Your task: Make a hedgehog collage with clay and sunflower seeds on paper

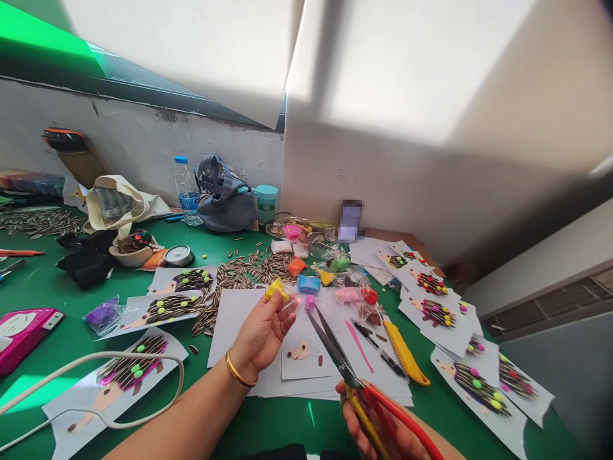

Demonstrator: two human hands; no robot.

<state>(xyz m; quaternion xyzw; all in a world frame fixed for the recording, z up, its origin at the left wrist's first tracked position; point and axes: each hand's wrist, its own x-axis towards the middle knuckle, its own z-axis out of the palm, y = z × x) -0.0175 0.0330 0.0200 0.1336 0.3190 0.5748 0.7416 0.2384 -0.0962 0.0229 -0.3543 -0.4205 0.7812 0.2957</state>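
A green desk [268,425] stands against a scuffed white wall, with sunlight falling across the wall above it. The left hand [261,332] is raised over the middle of the desk, fingers curled, pinching a small clear packet with a yellow lump of clay [276,289] between thumb and fingertips; a gold bangle [238,372] sits on the wrist. The right hand [383,428], low at the bottom edge, is closed around the red and yellow handles of a pair of scissors [338,353], whose blades are spread open and point up toward the packet, their tips just beside it.

Under both hands lies a stack of white sheets [306,374], the top one showing a small printed hedgehog head. Just right of the blades lie a pink modelling tool [359,347], a dark pen-like tool and a yellow utility knife [403,352]. Beyond the hands, packets of blue, orange, pink and green clay lie scattered near a heap of sunflower seeds [244,271]. Finished hedgehog pictures [433,313], with seed spines and coloured dots, lie along the right and left sides. A white cable [119,358] loops across the near left. At the back stand a water bottle [186,191], a grey bag [225,198] and a teal cup [266,203]. No writing is readable.
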